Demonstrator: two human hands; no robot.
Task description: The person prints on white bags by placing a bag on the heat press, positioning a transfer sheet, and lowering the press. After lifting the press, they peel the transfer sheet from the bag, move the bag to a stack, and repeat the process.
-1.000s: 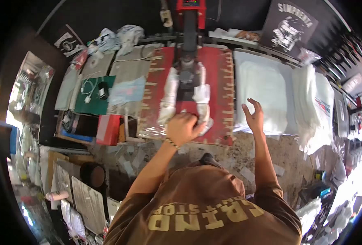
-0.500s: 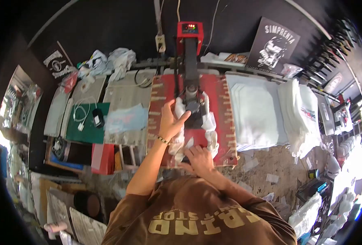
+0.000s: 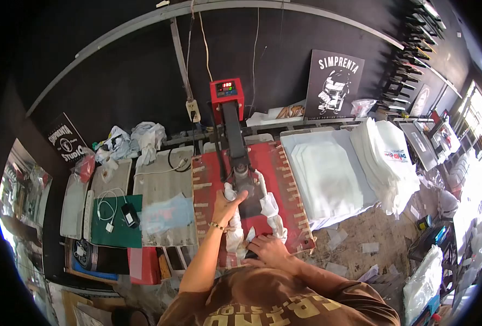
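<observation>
A heat press [image 3: 232,125] with a red control box [image 3: 226,91] and lit display stands over a red press plate [image 3: 262,157] with taped edges. Its U-shaped handle [image 3: 271,209] is wrapped in white cloth. My left hand [image 3: 229,209] is on the handle's left arm near the press head, thumb stretched across; its other fingers are partly hidden. My right hand [image 3: 269,251] curls over the front end of the handle, close to my body.
White fabric sheets [image 3: 328,174] lie stacked on the right, beside a hanging pile of white cloth [image 3: 385,157]. To the left are a light blue print [image 3: 167,213], a green mat [image 3: 105,217] with a charger, and crumpled rags [image 3: 148,140]. Paper scraps [image 3: 336,239] litter the floor.
The camera view has tilted upward and turned, so the press sits lower and more of the wall shows. Both hands remain on the wrapped handle.
</observation>
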